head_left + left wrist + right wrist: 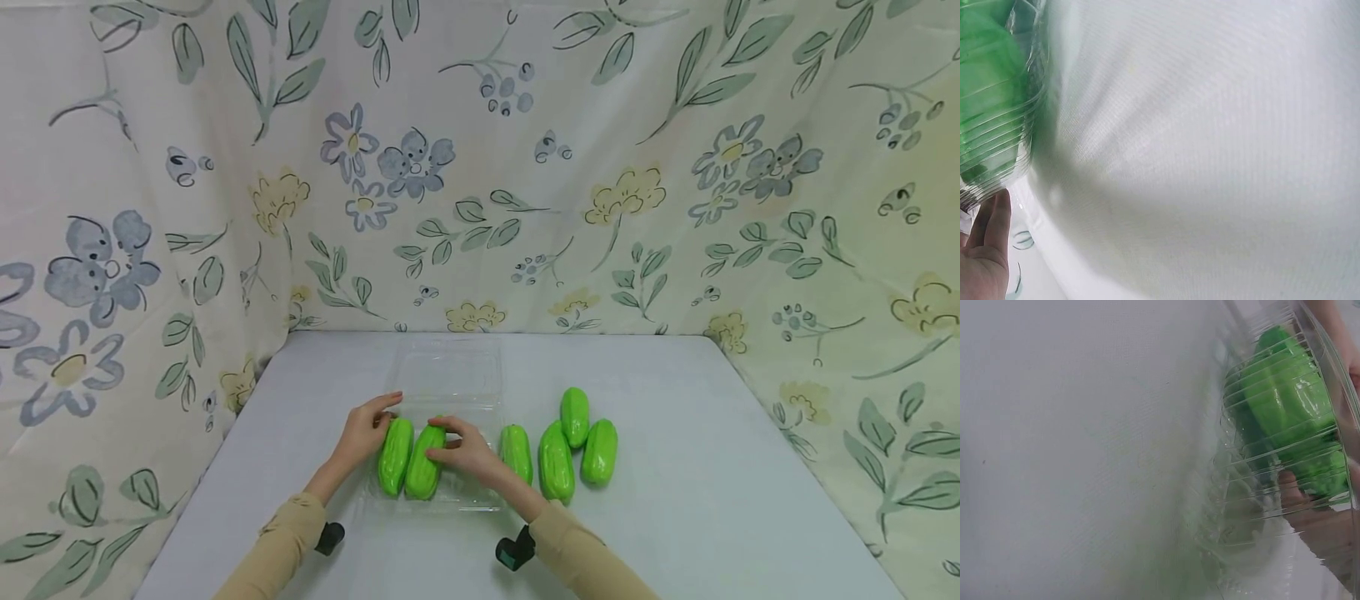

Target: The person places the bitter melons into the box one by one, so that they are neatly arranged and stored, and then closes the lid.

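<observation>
Two glossy bright green, elongated cucumber-like vegetables lie side by side in a clear plastic clamshell box (471,503). The left one (395,457) sits by the box's left wall. My right hand (468,454) reaches over the right wall and holds the other vegetable (422,477), with fingers at its far end and thumb along its side. Through the ribbed plastic, the right wrist view shows the thumb against a green vegetable (1288,394). My left hand (365,429) is at the box's left side, its extended fingers (999,222) right at the plastic wall.
Just right of the box lies a green vegetable (516,454), with three more, including a long one (556,462), grouped beyond it. The box's transparent lid (447,369) is folded back on the white table (690,467). A floral curtain (480,183) hangs behind and along both sides.
</observation>
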Demonstrator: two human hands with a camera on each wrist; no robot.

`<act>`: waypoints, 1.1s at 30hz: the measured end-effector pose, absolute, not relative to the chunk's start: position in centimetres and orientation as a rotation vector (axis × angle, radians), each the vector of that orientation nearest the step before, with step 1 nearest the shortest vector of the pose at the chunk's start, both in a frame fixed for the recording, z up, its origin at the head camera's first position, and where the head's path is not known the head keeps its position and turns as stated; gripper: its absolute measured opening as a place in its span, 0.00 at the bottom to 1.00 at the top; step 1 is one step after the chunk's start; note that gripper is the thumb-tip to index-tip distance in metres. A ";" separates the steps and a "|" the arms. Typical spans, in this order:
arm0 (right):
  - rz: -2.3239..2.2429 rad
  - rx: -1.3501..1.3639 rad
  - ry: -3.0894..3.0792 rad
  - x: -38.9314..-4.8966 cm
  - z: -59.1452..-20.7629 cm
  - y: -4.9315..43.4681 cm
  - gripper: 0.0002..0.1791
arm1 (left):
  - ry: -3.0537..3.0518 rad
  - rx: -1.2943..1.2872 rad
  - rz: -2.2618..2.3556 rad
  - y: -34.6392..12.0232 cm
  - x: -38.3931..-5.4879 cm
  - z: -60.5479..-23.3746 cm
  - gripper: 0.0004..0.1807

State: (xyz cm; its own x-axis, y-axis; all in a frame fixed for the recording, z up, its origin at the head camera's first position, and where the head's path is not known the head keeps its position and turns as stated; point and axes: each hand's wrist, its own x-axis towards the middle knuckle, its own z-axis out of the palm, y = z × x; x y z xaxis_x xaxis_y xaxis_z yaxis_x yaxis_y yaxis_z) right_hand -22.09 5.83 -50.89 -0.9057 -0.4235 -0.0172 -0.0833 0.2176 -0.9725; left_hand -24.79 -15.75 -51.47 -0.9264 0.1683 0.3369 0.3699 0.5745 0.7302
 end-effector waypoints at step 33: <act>-1.575 -0.407 2.376 -21.9 -49.7 5.3 0.26 | -2.556 -0.472 -1.268 -15.9 -24.9 -51.9 0.22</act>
